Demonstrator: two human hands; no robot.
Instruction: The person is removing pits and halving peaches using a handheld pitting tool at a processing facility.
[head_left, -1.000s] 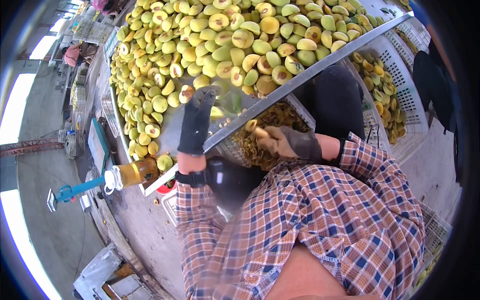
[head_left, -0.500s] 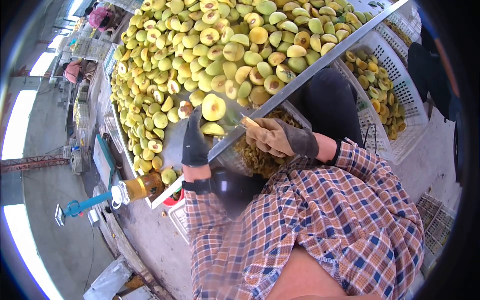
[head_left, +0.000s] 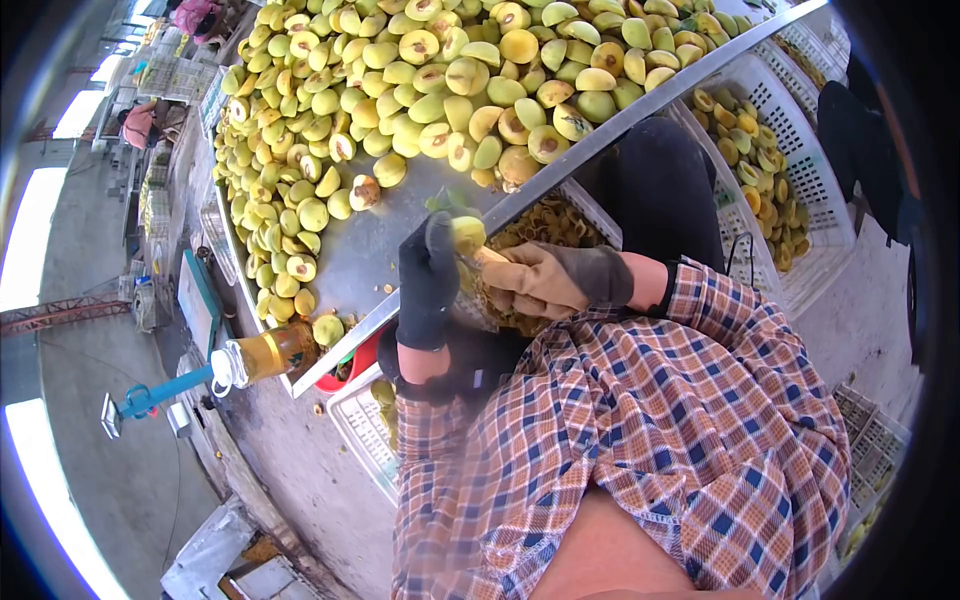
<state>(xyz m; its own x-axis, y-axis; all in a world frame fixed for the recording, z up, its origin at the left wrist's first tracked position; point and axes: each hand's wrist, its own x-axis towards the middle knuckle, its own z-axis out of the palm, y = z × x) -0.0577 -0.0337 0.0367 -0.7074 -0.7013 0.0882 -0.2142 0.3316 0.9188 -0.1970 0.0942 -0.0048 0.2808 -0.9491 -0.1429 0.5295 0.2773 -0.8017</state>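
My left hand, in a dark glove, is closed around a yellow-green peach half just past the metal table's front rail. My right hand wears a tan glove with a dark cuff and grips a small knife by its pale yellow handle. The handle's end meets the underside of the peach half; the blade is hidden. A crate of brownish scraps sits below both hands. Many more peach halves are heaped on the metal table.
The table's metal rail runs diagonally before me. On the right stands a white crate of cut peaches. A bottle of amber liquid is at the table's left corner, near a red bucket. Another person is far left.
My left hand has picked up the large peach half from the table and brought it toward me, against the tool in my right hand. My right hand has barely moved.
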